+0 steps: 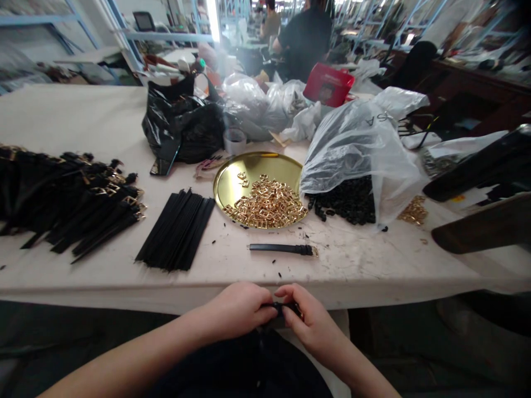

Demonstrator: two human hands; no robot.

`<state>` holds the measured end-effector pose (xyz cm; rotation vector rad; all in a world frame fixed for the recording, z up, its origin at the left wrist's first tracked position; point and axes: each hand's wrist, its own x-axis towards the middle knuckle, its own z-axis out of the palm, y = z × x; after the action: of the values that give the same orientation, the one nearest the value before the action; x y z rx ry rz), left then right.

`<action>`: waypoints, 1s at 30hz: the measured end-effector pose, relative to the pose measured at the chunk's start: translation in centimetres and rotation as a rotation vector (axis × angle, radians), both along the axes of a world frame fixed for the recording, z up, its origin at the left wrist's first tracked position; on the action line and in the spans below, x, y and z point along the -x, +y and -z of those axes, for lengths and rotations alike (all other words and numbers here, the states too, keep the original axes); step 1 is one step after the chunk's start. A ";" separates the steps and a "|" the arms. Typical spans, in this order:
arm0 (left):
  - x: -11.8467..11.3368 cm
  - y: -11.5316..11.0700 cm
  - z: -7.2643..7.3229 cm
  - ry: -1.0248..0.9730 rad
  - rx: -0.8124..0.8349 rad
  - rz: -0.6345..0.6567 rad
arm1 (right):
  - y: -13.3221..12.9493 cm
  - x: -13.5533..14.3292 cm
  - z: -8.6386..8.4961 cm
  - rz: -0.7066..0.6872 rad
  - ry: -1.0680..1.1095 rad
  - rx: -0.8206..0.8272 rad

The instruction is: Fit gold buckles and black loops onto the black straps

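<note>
Left hand [245, 308], right hand [310, 319]: both grips pinching black strap [278, 307], just off front edge of table [226, 271]. Risk: weak fingertip pinch could let strap slip below.

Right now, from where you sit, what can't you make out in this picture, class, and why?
All in the head view:
Held strap: mostly hidden by the fingers of the left hand and right hand.
Buckled pile: cut off by the left edge.
Black bag: opaque plastic hides any contents.
Co-worker: blurred, cut off by the top edge.
Black bits: too small to identify.
</note>
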<state>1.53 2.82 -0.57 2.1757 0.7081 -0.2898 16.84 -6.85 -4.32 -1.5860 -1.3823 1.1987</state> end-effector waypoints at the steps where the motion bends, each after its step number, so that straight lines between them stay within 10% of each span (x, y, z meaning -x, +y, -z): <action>1: -0.1 0.0 -0.1 0.003 -0.001 0.009 | -0.1 -0.1 0.0 -0.005 -0.007 -0.002; 22: 0.5 -0.6 -0.4 -0.048 0.177 -0.074 | -0.6 -0.3 -0.6 0.144 0.376 0.226; 30: 0.6 -1.1 -0.5 -0.045 -0.073 -0.065 | -0.8 0.1 -1.1 0.100 -0.033 0.004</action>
<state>0.92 1.69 -0.08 2.2163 0.7739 -0.1831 16.78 -7.60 -3.22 -1.6646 -1.3062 1.1211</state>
